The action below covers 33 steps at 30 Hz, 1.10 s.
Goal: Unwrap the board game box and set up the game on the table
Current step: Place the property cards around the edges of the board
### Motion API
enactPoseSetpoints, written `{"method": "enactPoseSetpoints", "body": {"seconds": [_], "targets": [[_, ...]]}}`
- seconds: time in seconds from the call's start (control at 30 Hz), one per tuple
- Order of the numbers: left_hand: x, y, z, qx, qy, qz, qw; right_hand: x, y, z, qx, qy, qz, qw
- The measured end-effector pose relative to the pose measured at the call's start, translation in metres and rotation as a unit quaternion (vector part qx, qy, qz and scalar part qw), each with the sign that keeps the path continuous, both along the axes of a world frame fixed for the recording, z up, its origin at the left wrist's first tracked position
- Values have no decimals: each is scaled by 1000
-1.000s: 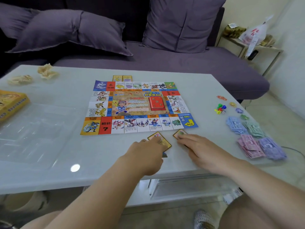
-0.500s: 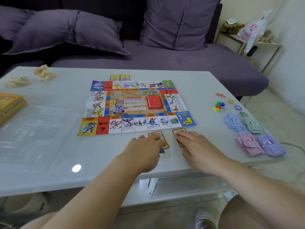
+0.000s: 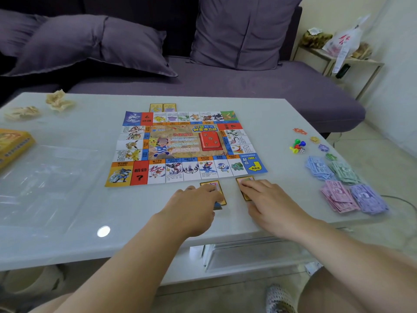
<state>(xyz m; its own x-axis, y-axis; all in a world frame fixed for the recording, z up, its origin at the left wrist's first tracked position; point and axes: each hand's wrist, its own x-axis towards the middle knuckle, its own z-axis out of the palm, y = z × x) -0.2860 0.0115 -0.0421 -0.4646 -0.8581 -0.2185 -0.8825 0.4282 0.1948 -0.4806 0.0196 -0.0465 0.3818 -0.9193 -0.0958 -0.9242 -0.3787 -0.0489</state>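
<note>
Gold-rimmed card (image 3: 243, 180) just below paper board (image 3: 185, 145), pinned flat by straight fingers of right hand (image 3: 270, 202), likely to line up with board edge; card pile (image 3: 222, 199) beside it under left hand (image 3: 191, 206), grip hidden, cannot tell; yellow box (image 3: 13, 145) at far left of table (image 3: 282, 123); play money (image 3: 347, 188) sorted at right.

I see a glossy smooth table (image 3: 277, 123), a creased paper board (image 3: 185, 145), shiny clear plastic wrap (image 3: 45, 184) and matt cloth cushions (image 3: 90, 44).
</note>
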Motion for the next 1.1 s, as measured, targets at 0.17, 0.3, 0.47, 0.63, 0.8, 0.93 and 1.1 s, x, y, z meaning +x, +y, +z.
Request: {"method": "enactPoseSetpoints", "body": {"seconds": [0.17,0.3,0.47,0.63,0.8,0.93,1.1], "targets": [[1,-2,-3,-14,14,1,1000,1,-1,0,-4,-1,0,1000],[2,-3,-3,-19,32,3,999,0,0,1,-12,-5,-1,1000],[-2,-8,22,36,294,140,945,4,-4,13,-62,-144,-26,987],[3,-11,50,317,704,376,513,24,-10,40,82,-473,-131,867],[4,-12,47,321,767,283,479,41,-19,50,118,-562,-159,803],[2,-12,44,296,742,273,536,48,-24,56,167,-626,-175,742],[1,-12,41,275,732,290,552,52,-23,51,183,-596,-177,762]]}}
